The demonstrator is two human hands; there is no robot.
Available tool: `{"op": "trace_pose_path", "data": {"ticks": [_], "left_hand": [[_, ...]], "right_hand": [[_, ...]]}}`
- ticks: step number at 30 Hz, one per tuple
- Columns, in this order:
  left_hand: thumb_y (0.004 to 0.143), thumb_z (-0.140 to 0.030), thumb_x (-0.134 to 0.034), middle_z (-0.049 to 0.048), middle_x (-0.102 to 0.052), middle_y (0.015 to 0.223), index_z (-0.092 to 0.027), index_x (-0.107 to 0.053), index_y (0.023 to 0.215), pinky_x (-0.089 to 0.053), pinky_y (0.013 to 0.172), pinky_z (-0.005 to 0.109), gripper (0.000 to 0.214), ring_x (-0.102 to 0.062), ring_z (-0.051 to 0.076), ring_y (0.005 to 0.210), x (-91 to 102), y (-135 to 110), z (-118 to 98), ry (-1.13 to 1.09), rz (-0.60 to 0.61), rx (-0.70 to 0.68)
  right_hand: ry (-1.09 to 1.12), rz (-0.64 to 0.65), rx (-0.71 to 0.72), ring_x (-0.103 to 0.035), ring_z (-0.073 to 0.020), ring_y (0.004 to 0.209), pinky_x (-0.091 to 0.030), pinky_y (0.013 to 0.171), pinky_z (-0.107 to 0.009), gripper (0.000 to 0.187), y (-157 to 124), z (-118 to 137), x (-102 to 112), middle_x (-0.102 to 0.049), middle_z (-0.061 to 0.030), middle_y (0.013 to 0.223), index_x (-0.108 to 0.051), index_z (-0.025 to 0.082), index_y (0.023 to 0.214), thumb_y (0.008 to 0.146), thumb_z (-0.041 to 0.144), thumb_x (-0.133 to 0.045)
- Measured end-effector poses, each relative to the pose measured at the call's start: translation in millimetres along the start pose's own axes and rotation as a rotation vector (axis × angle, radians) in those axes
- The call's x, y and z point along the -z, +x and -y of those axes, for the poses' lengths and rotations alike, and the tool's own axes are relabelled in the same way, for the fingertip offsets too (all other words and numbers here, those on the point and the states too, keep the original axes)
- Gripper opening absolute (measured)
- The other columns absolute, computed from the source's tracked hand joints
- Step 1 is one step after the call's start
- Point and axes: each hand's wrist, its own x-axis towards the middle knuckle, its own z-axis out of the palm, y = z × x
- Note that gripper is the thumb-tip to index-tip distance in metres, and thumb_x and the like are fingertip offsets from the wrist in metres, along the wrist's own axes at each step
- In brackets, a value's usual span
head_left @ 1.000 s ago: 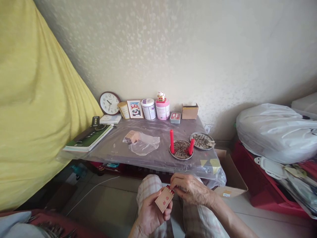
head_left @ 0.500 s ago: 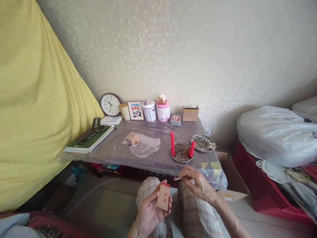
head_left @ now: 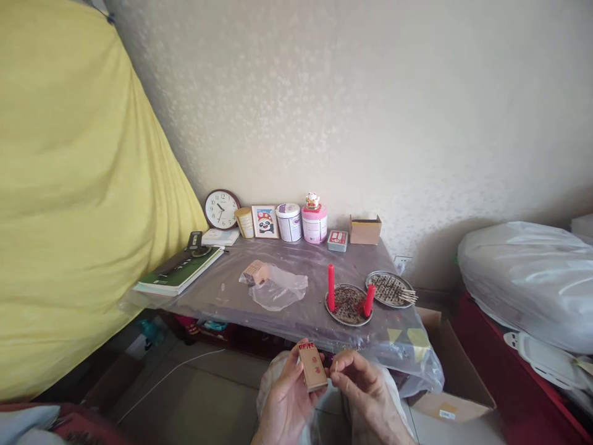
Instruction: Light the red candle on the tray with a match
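One green book [head_left: 176, 275] lies at the left edge of a plastic-covered table [head_left: 315, 262], with a round clock [head_left: 221, 209] standing beyond it at the back left corner. Next along the back edge come a yellow cup [head_left: 245, 224] and a framed panda picture [head_left: 265, 222]. A clear plastic bag [head_left: 280, 296] lies near the middle, a small tan box [head_left: 256, 272] at its left end. Before the front edge, the left hand [head_left: 291, 389] is curled around a matchbox [head_left: 313, 368], red match heads showing at its upper end. A tall red candle [head_left: 330, 287] stands upright on a round tray [head_left: 347, 312] near the front edge. Just beside the matchbox, the right hand [head_left: 335, 369] pinches a matchstick [head_left: 336, 366] between thumb and forefinger; whether stick and box touch cannot be told. A shorter red candle [head_left: 369, 301] leans on the tray's right side. Farther right, near the table's right edge, pale sticks [head_left: 407, 296] rest on a second tray [head_left: 384, 287].
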Motion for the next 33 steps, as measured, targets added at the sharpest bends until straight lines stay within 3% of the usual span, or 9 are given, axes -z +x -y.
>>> {"op": "trace_pose_path", "data": {"ticks": [3,10,17,25,33], "left_hand": [[0.074,-0.023,-0.083,0.0056,-0.079,0.095,-0.024,-0.076,0.106,-0.057,0.077,0.032,0.033,-0.073,0.02,0.088,-5.7,1.7,-2.3,-0.002,-0.006,-0.024],[0.072,-0.026,-0.085,0.0055,-0.076,0.096,-0.027,-0.073,0.103,-0.053,0.082,0.033,0.033,-0.071,0.021,0.092,-7.0,2.0,-2.8,-0.011,0.049,-0.022],[0.082,-0.03,-0.076,0.0047,-0.075,0.099,-0.026,-0.071,0.107,-0.051,0.084,0.032,0.025,-0.069,0.019,0.093,-3.9,0.8,-1.7,0.03,0.09,-0.059],[0.077,-0.035,-0.081,0.0049,-0.076,0.103,-0.025,-0.074,0.098,-0.051,0.084,0.033,0.024,-0.07,0.02,0.093,-4.1,3.3,0.4,0.103,0.082,-0.099],[0.066,-0.039,-0.088,0.006,-0.077,0.103,-0.022,-0.077,0.095,-0.053,0.08,0.033,0.036,-0.073,0.022,0.088,-7.5,5.9,6.4,0.133,-0.075,-0.212]], "right_hand": [[-0.097,-0.031,0.15,-0.067,-0.0233,0.082,-0.058,0.075,-0.034,0.022,-3.8,-0.1,-4.6,-0.068,-0.0032,0.084,-0.065,0.029,0.081,0.087,0.05,-0.07],[-0.232,-0.043,0.366,-0.068,-0.0169,0.081,-0.056,0.076,-0.025,0.01,-4.6,9.5,-8.3,-0.069,0.0007,0.086,-0.063,0.029,0.085,0.093,0.035,-0.066],[-0.196,-0.043,0.375,-0.07,-0.0131,0.081,-0.056,0.076,-0.018,0.007,-5.9,16.4,-9.9,-0.069,0.002,0.089,-0.064,0.027,0.086,0.093,0.028,-0.067],[-0.166,-0.065,0.403,-0.071,-0.0111,0.079,-0.056,0.075,-0.014,0.007,-3.6,13.9,-12.1,-0.07,0.0038,0.086,-0.066,0.029,0.086,0.091,0.025,-0.069],[-0.159,-0.067,0.384,-0.071,-0.0117,0.08,-0.056,0.077,-0.015,0.007,-2.8,15.9,-11.5,-0.07,0.0036,0.085,-0.067,0.029,0.086,0.089,0.025,-0.07]]}}
